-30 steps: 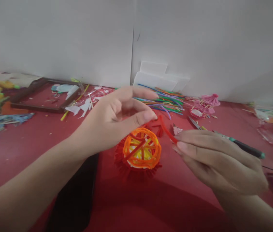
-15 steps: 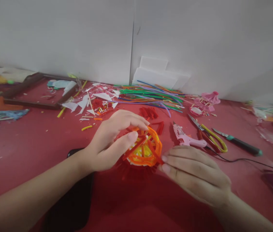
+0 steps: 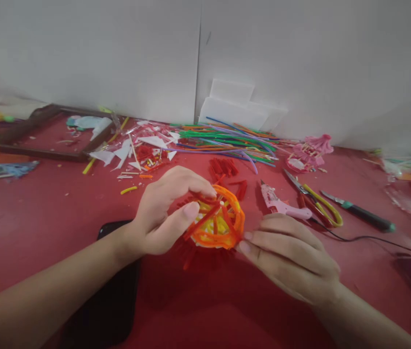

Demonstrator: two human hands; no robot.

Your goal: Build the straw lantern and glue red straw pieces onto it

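Observation:
A small round craft of orange, yellow and red pipe cleaners [image 3: 240,215] stands on the red table in front of me. Red strips [image 3: 229,219] run from a whitish point at its top middle down over the orange ring. My left hand [image 3: 171,211] curves around the craft's left side, fingertips on the far rim and thumb on the near left. At the lower right, my right hand [image 3: 292,254] pinches the lower end of a red strip against the ring; its fingertips partly hide that end. Short red pieces [image 3: 223,167] lie just behind the craft.
A pink glue gun [image 3: 285,209], yellow-and-red-handled scissors [image 3: 321,206] and a knife [image 3: 367,216] lie at right. Behind are long pipe cleaners [image 3: 223,140], paper scraps [image 3: 152,141] and a pink model [image 3: 310,152]. A black phone [image 3: 106,305] lies under my left forearm; a brown frame [image 3: 41,151] sits back left.
My right fingertips have shifted slightly left, closer to the orange ring, bringing the red strip's end against it. The left hand has moved slightly left along the rim.

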